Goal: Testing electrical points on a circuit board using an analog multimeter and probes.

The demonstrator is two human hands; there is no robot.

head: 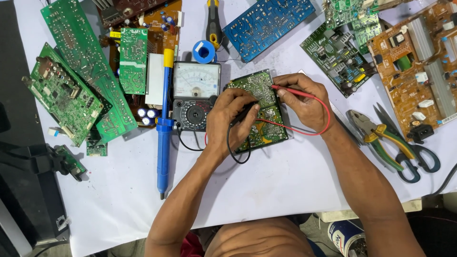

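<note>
A small green circuit board (264,124) lies in the middle of the white table. My left hand (227,119) grips a black test probe (243,114) with its tip on the board. My right hand (301,101) pinches a red test probe (288,90) whose tip touches the board's upper part. A red lead (320,128) and a black lead (233,151) loop from the probes toward an analog multimeter (195,95) just left of the board.
A blue desoldering pump (164,128) lies left of the meter. Several green, blue and brown circuit boards (81,76) ring the table. Pliers (376,138) and scissors (419,157) lie at right. A blue solder spool (203,51) and a screwdriver (213,24) sit behind the meter.
</note>
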